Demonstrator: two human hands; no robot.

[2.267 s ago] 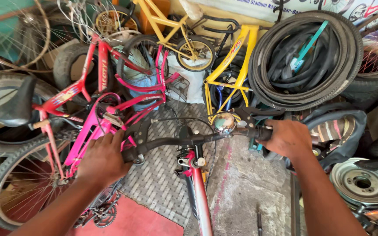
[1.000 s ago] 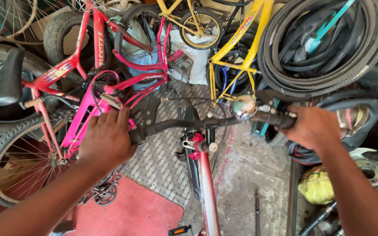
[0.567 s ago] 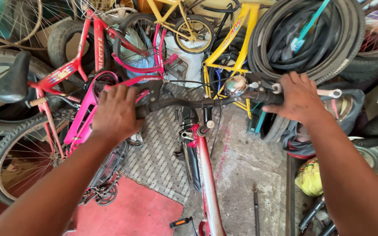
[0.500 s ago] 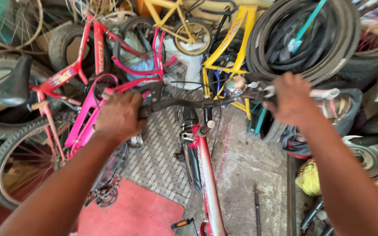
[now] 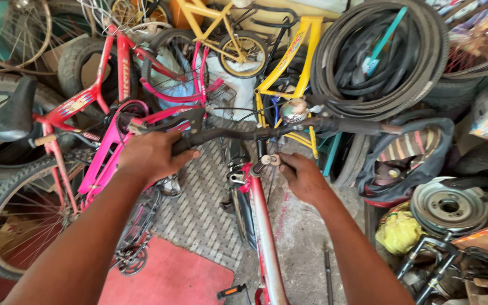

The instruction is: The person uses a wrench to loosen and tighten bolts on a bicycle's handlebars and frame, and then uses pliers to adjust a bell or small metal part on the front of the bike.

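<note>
Handlebar (image 5: 266,133) of the red bicycle (image 5: 264,226) runs across the middle of my view, black and slightly bowed, with a chrome bell (image 5: 293,110) sitting on it just right of the stem. My left hand (image 5: 152,155) holds the left grip, fingers curled tight around it, at about 9 o'clock from the stem. My right hand (image 5: 303,179) has come off the right grip, where it sat half a second ago, and dropped to the stem bolt (image 5: 271,160) at the top of the frame; thumb and forefinger are pinching the small silver fitting there. The right grip (image 5: 357,125) is now bare, out at 2 o'clock. So I judge the bar is being steadied one-handed while the clamp gets my attention. At 10 o'clock lean a pink bicycle (image 5: 103,158) and a red one; at 12 o'clock a yellow frame (image 5: 289,56); at 1 o'clock a coil of black tyres (image 5: 379,56); at 4 o'clock a metal hub (image 5: 450,206)
</note>
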